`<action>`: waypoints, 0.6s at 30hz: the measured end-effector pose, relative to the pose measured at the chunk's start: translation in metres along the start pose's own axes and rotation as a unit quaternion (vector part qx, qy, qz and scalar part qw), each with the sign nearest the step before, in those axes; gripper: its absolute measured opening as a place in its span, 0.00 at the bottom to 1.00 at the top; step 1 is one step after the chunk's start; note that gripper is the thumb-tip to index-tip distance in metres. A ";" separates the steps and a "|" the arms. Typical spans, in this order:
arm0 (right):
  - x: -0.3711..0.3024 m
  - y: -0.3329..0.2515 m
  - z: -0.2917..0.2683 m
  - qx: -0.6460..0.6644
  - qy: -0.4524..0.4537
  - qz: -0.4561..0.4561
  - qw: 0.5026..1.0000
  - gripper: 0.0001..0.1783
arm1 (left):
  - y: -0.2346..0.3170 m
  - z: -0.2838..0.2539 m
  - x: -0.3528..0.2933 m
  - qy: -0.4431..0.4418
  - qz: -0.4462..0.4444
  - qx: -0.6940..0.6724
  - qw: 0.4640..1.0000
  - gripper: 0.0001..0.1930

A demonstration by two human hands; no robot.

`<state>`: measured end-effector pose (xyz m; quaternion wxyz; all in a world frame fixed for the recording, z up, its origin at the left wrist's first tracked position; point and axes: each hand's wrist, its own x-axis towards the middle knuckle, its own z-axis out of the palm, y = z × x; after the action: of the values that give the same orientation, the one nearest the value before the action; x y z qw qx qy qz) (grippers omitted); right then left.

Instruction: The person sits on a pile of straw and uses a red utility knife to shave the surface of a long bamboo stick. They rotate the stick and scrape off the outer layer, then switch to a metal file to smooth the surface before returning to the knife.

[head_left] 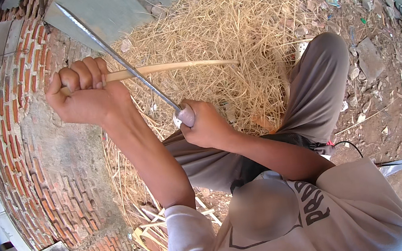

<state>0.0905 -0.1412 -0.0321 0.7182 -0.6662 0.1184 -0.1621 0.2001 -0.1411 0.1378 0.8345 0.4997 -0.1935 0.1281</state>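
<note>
My left hand (pixel 83 93) is closed in a fist round one end of a pale strip of split bamboo (pixel 176 65). The strip runs out to the right, slightly curved, its far end over the straw. In my right hand (pixel 207 124) is the handle of a knife with a long, narrow blade (pixel 105 47), pointing up and to the left. The blade crosses over the strip just right of my left fist. Whether its edge touches the strip, I cannot tell.
A heap of straw-like shavings (pixel 227 23) spreads in front of my bent legs (pixel 317 85). On the left rises a worn brick wall (pixel 20 147). Grey panels (pixel 101 13) stand behind the heap. Rubble and flat stones (pixel 370 59) lie on the dirt at right.
</note>
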 end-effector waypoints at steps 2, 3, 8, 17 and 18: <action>-0.009 -0.007 -0.001 0.014 0.003 0.005 1.000 0.08 | 0.003 -0.001 -0.005 0.001 0.000 0.002 1.000 0.19; -0.010 -0.012 0.002 0.010 0.014 -0.004 1.000 0.08 | 0.003 -0.001 -0.001 -0.010 -0.003 0.004 1.000 0.19; 0.026 -0.042 -0.020 0.006 0.019 -0.007 1.000 0.10 | 0.000 0.017 -0.021 -0.061 0.001 0.005 0.998 0.19; -0.022 -0.027 -0.048 0.016 0.029 0.016 0.999 0.10 | -0.003 0.046 -0.040 -0.081 0.000 0.008 0.997 0.19; -0.016 -0.030 -0.049 0.021 0.030 0.008 0.999 0.10 | -0.005 0.052 -0.039 -0.089 0.001 0.016 0.996 0.19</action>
<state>0.0541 -0.1820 -0.0074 0.7295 -0.6449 0.1414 -0.1787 0.1578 -0.1899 0.1382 0.8057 0.5223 -0.2654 0.0874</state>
